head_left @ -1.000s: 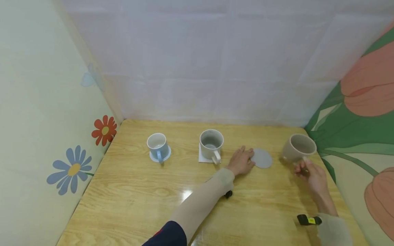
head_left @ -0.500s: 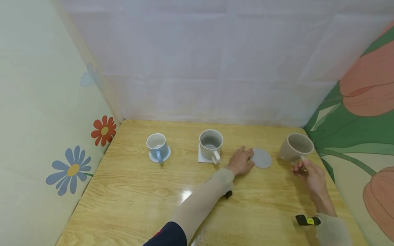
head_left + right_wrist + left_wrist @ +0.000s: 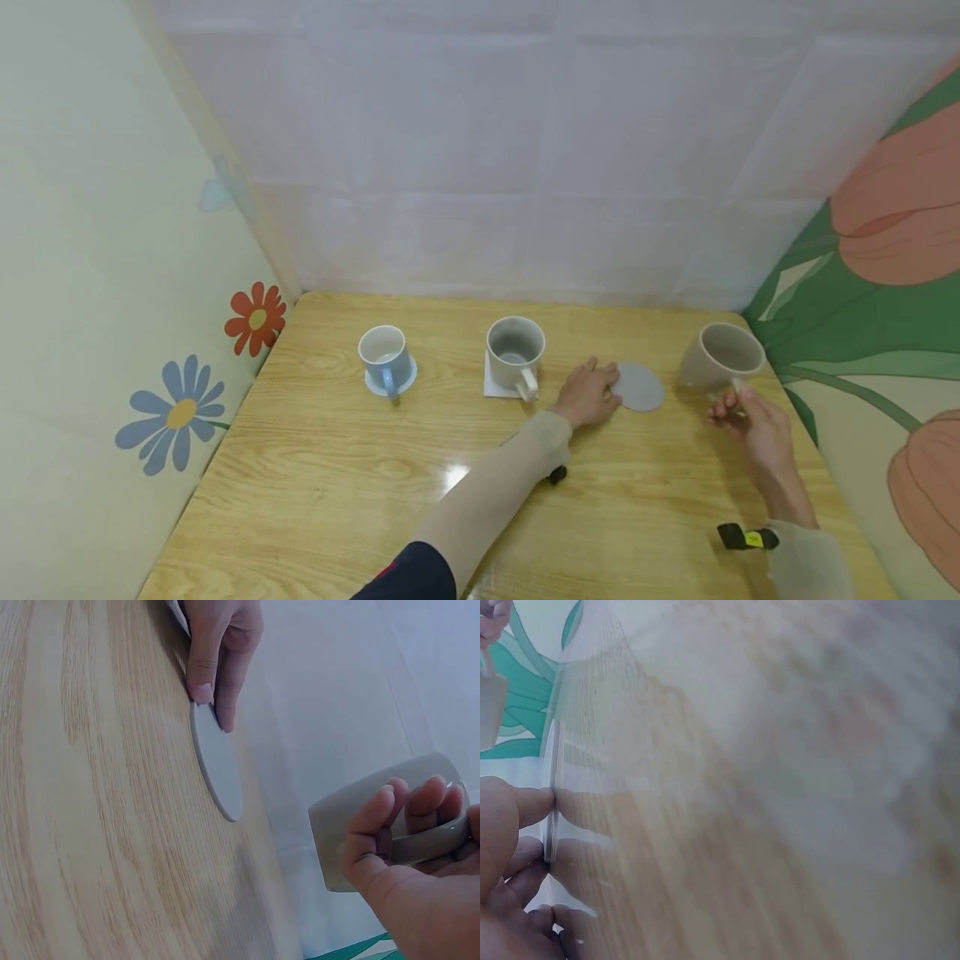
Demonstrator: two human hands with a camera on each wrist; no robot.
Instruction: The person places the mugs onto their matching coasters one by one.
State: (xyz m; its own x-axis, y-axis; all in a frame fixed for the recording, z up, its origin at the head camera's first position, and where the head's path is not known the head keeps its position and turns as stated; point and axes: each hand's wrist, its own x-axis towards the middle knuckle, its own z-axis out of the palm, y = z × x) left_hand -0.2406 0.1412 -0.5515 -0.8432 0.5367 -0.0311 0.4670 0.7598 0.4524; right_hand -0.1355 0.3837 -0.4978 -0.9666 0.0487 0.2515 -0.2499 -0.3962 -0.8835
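Observation:
My left hand (image 3: 588,393) lies low on the table with its thumb and fingertips at the left edge of a round grey coaster (image 3: 639,387), holding it between them. From the right wrist view, the coaster (image 3: 217,765) lies flat, thumb on one side of its edge and fingers on the other. My right hand (image 3: 761,429) grips a grey-beige mug (image 3: 701,367) by its handle. In the right wrist view, fingers curl through the handle (image 3: 435,844). This mug is raised above the table, right of the coaster, its mouth facing up.
A blue mug (image 3: 384,371) stands on a round pale coaster (image 3: 408,382) at the left. Near the middle, a light grey mug (image 3: 506,358) sits on a square white coaster (image 3: 495,387). White cloth (image 3: 450,167) backs the wooden table (image 3: 337,467), and a patterned panel (image 3: 885,350) borders its right side.
The right hand and its mug have shifted slightly to the left. The left hand and the round grey coaster have stayed in place.

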